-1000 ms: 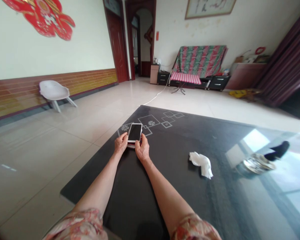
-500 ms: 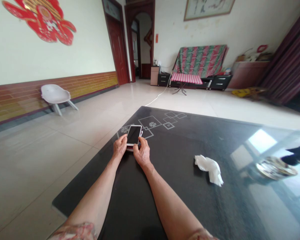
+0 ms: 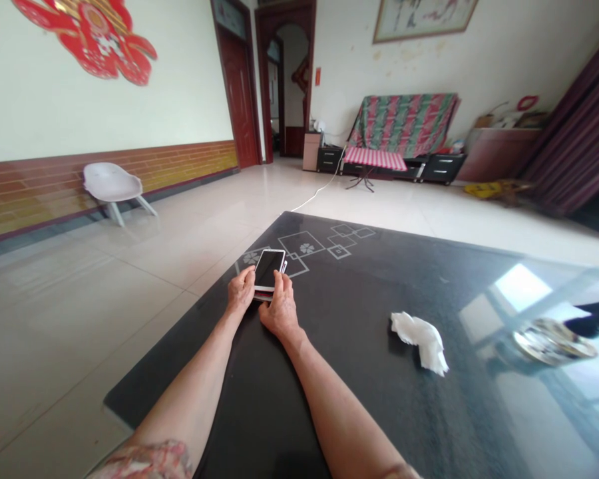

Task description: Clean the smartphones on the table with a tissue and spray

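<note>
Gripping phone [image 3: 269, 267] from both sides; left hand [image 3: 240, 291] curled onto left edge, right hand [image 3: 279, 307] curled onto right edge, both closed on near end only; phone low over far-left part of table [image 3: 359, 372], close to left rim; risks: glossy glass top plus short pinch, so a slip likely skids phone over rim onto floor [image 3: 80, 313]; tissue [image 3: 422, 339] well apart, right.

Your left forearm [image 3: 199, 379] and right forearm [image 3: 329, 392] stretch forward, bare and nearly straight, converging ahead of you. Your left grip [image 3: 240, 293] is curled with its knuckles up and its fingers bent inward. Your right grip [image 3: 279, 307] sits just beside it, back upward, fingers closed and pointing forward.
</note>
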Motion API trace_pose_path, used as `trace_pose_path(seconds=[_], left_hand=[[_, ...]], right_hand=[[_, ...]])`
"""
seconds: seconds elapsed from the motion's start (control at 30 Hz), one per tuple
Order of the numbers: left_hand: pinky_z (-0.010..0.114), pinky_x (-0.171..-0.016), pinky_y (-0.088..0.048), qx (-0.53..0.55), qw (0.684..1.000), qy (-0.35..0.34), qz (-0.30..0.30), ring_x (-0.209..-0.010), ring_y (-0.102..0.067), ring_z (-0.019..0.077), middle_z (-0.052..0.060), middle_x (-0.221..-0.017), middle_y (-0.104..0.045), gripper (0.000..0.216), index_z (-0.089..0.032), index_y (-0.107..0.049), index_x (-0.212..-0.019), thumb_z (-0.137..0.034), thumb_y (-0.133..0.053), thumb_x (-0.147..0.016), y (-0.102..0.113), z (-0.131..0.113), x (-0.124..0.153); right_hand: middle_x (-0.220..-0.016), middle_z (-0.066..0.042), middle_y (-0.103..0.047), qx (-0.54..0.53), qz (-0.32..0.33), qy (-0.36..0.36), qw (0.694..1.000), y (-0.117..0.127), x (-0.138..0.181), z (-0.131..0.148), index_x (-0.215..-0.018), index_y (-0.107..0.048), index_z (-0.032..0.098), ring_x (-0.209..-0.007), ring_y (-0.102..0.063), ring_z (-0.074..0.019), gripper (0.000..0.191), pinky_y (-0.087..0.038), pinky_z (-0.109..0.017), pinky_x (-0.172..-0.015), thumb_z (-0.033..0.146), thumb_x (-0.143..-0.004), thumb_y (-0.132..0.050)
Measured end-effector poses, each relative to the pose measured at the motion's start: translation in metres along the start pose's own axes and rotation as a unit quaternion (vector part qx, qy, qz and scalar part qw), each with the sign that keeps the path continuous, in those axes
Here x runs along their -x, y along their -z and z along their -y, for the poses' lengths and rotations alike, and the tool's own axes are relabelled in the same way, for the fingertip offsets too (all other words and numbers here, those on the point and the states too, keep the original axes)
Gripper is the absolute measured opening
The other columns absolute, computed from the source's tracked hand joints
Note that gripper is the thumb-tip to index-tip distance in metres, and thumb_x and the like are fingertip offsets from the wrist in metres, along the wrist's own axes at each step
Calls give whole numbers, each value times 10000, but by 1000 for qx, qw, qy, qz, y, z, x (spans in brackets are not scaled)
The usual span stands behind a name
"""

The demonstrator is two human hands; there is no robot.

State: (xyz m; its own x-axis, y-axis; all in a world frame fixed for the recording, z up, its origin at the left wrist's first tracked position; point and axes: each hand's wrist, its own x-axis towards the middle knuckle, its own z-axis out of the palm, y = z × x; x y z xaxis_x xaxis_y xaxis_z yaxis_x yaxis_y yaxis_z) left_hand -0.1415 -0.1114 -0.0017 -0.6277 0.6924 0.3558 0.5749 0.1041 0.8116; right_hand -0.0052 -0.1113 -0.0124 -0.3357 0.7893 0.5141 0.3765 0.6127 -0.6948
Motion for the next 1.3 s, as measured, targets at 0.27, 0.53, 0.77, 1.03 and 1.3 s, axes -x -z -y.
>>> trace_pose_path(seconds=[0.27,0.53,0.77,1.03,1.3], left_hand=[[303,-961,-487,3,1000,-11,-15,-1076,-652,217,72,-1088,-726,310,-176,-712,-1074,-276,-479,-895,-2,5,0],[314,-961,-484,-3,998,2,-55,-1064,-656,226,83,-1080,-727,344,-175,-708,-1074,-322,-449,-903,-4,10,-5],[301,-942,-490,-2,999,-3,-51,-1057,-658,220,78,-1074,-730,345,-180,-712,-1062,-342,-459,-893,-5,12,-5],[342,-966,-473,-48,997,14,-66,-1082,-637,249,99,-1092,-718,375,-163,-697,-1095,-326,-423,-899,1,8,-3],[389,-985,-453,-45,997,34,-55,-1094,-624,279,97,-1057,-727,390,-174,-704,-1087,-333,-413,-883,-2,12,-10]], right_hand=[[-1418,-192,-389,1,3,-2,1000,-1,-2,-6,-1430,-306,95,-1330,-378,-279,816,-393,-409,-1085,84,-645,-528],[-1407,-189,-438,23,5,23,999,-3,-1,-6,-1404,-343,84,-1311,-410,-261,741,-391,-397,-1065,70,-677,-489],[-1191,-172,-597,121,14,-35,992,6,0,6,-1332,-415,97,-1092,-530,-288,606,-373,-461,-976,179,-741,-519],[-1126,-121,-626,110,39,-27,993,10,0,11,-1303,-412,134,-1068,-541,-264,575,-335,-449,-1000,219,-744,-518],[-1142,-125,-605,122,54,-31,991,18,2,13,-1249,-427,146,-1047,-549,-267,553,-416,-419,-942,225,-713,-542]])
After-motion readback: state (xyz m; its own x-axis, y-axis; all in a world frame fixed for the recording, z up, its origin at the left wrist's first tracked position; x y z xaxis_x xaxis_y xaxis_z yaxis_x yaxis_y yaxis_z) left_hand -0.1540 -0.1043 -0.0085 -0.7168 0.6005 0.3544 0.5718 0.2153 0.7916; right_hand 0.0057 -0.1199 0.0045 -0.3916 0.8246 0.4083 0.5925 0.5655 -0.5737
